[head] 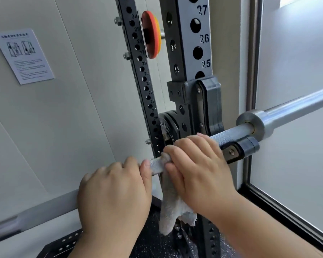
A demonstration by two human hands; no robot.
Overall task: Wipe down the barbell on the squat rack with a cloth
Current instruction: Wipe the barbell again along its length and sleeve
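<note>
The barbell (233,132) lies in the rack's hook (239,148), slanting from near left to far right. The right hand (198,164) curls round it over the cloth (171,207), whose tail hangs below. The left hand (114,192) grips bare bar just to the left. Wiping looks to be in progress; sliding rightward would meet the hook and upright (186,43), with the collar (252,123) beyond.

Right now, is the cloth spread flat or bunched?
Bunched: the cloth wraps the barbell under the right hand, its loose end hanging crumpled below.
</note>
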